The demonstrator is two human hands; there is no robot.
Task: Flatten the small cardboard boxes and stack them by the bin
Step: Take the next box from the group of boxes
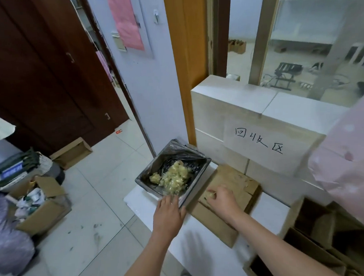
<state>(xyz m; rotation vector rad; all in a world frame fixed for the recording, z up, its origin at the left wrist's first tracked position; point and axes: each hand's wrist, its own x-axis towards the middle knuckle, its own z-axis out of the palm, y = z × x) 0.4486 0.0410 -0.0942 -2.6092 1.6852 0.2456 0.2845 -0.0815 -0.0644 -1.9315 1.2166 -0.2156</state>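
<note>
Head view: the left hand (167,210) lies flat with straight fingers against the near rim of the bin (205,164), lined with a black bag and holding yellowish scraps. Just beside the bin, the flattened cardboard boxes (232,190) lie stacked on the white surface (206,252). The right hand (221,200) curls over them, pinching crumpled tape (210,193). Unflattened boxes (321,236) wait lower right.

1 bin (203,164), 1 flattened cardboard stack (228,200) beside it, 2 hands: left (168,214), right (221,201). 3 open unflattened boxes (321,242) bottom right. 2 floor boxes (72,153), 1 paper sign (261,144).
</note>
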